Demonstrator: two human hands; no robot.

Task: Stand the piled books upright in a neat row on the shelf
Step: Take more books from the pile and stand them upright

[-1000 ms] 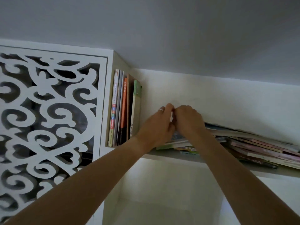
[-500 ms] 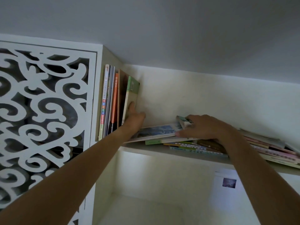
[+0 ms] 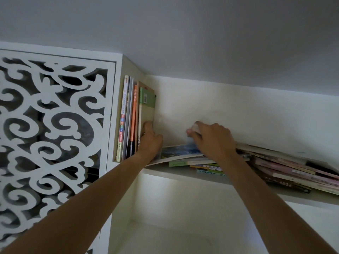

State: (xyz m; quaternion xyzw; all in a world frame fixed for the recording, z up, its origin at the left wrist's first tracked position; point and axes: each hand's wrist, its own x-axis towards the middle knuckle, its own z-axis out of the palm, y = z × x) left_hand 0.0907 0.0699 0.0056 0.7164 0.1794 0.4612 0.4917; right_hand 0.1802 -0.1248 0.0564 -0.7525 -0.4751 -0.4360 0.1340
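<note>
- My left hand (image 3: 149, 141) lies flat and spread against the smooth cover of the green-and-beige book (image 3: 146, 110), thumb up, gripping nothing; a small square code sits on the green band.
- My right hand (image 3: 213, 139) curls over the top thin book (image 3: 180, 152), fingertips (image 3: 194, 128) pinched on its pale raised edge; the glossy cover shows a blue landscape.
- The upright row (image 3: 129, 118) stands at the shelf's left end: slim paperbacks, one orange spine, one white spine with coloured Chinese characters too small to read.
- The slumped pile (image 3: 286, 171) of thin soft-cover books lies flat on the white shelf (image 3: 183, 176), fanning rightward.
- A white scroll-cut fretwork panel (image 3: 53, 125) stands left of it.
</note>
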